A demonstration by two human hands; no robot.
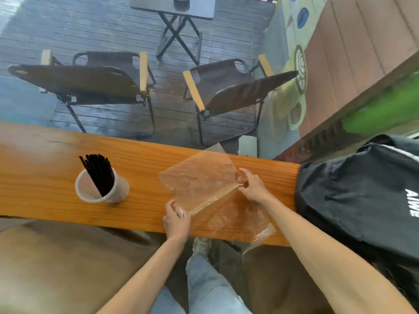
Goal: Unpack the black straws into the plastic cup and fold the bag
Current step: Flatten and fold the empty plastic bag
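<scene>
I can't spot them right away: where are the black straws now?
In the head view, the black straws stand in the plastic cup on the wooden counter, left of both hands and the bag.

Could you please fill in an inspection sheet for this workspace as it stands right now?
Surface: long wooden counter, bare apart from the job's things.
Job's things: black straws stand in the plastic cup; clear bag is empty, partly folded, one half lifted.
Clutter: black backpack at the counter's right end.
Grippers: left hand pinches the bag's near fold end; right hand pinches the far end.
Cables: nothing seen.
Surroundings: two folding chairs, small table, wet deck floor.
</scene>
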